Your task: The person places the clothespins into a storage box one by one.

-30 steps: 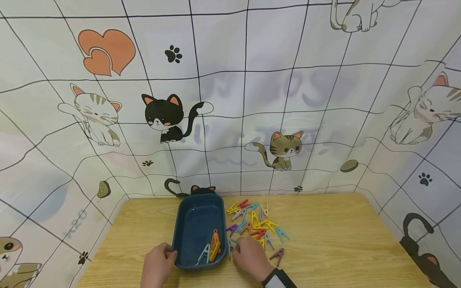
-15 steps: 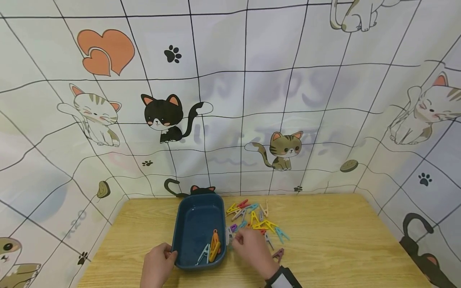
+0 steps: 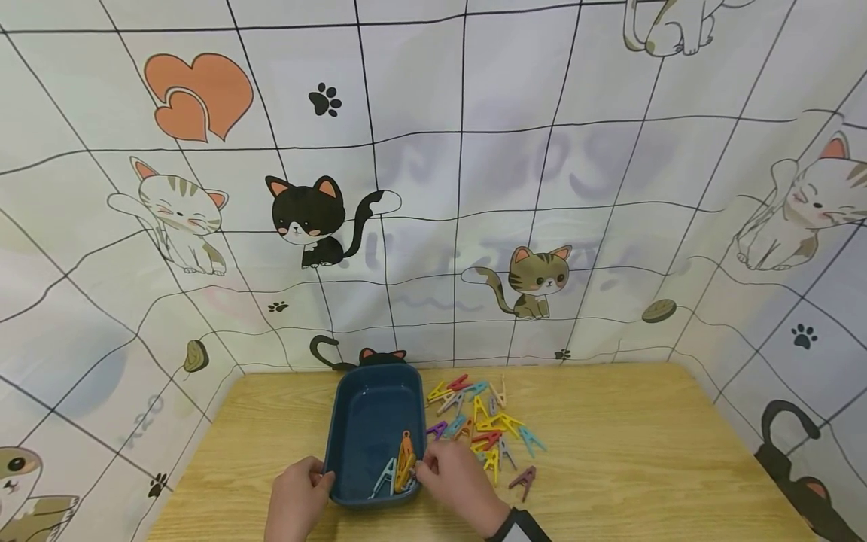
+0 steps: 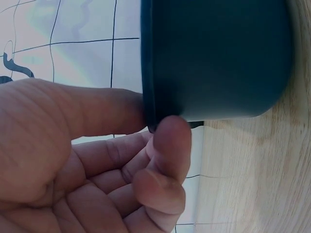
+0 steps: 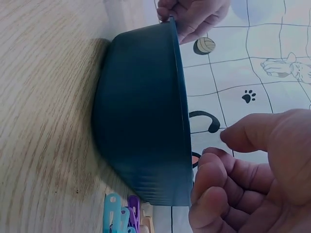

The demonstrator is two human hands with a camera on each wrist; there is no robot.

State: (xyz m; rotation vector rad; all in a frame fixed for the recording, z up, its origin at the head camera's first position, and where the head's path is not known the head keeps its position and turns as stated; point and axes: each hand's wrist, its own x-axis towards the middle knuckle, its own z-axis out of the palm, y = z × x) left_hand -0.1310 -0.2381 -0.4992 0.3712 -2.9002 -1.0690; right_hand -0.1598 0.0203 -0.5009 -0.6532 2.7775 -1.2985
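Note:
A dark blue plastic tray (image 3: 375,421) stands on the table. My left hand (image 3: 298,493) pinches its near left rim between thumb and fingers, as the left wrist view also shows. Over the near right rim is my right hand (image 3: 460,482); its thumb and loosely bent fingers (image 5: 209,170) stand apart with nothing visible between them. Inside the tray lie a light blue clothespin (image 3: 383,478), orange-yellow clothespins (image 3: 405,459) and a grey clothespin (image 3: 411,482), partly hidden near the right fingertips.
Several mixed-colour clothespins lie scattered right of the tray, among them a yellow one (image 3: 501,421), a purple one (image 3: 436,430) and a mauve one (image 3: 524,482). A cat-printed cloth (image 3: 420,173) stands behind the wooden table (image 3: 623,452).
My right hand picked up a grey clothespin beside the tray, brought it left over the rim and let it go inside. The left hand stays on the rim.

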